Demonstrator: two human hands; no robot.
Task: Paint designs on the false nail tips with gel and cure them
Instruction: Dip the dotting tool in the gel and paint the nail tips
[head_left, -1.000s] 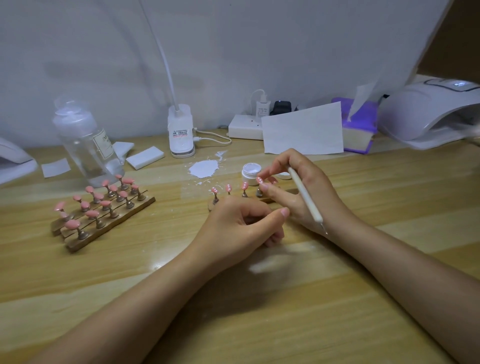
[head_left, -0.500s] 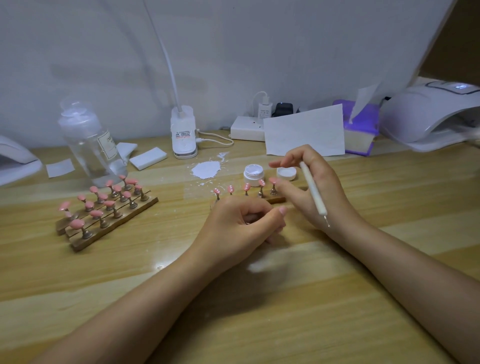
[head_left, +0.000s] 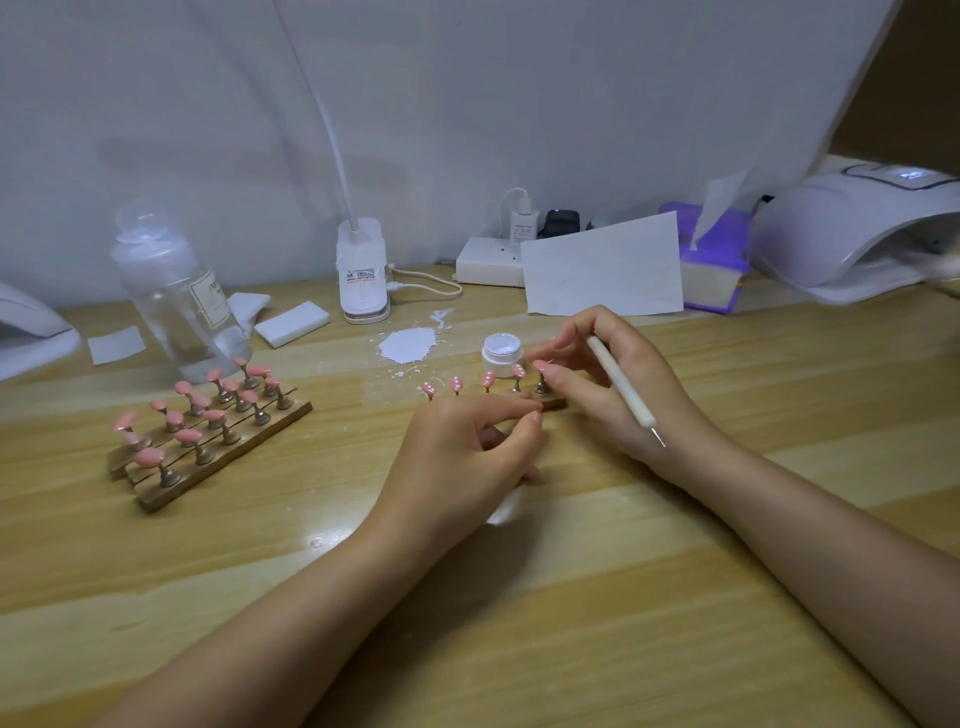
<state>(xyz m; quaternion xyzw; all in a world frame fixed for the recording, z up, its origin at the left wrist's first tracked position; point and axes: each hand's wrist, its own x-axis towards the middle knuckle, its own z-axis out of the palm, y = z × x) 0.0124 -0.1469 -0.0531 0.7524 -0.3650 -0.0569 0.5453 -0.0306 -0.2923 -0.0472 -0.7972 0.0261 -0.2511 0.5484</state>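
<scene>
Worktop: pale wood, carrying everything I list. Curing lamp: white dome at the far right, mouth towards the work, I judge placed for a short reach. Spare racks: three wooden strips of plain pink tips, parked left, untouched by either hand. Left hand: curled, its grip pinching the near edge of the working rack, I judge to steady it. Right hand: grip closed round the dotting pen, which lies back across the palm, metal point aimed towards me, long axis running far-left to near-right; its fingertips touch the rightmost peg. Gel pot: open, just behind the rack. Nail tips: a left-to-right row between the hands, white-dotted.
</scene>
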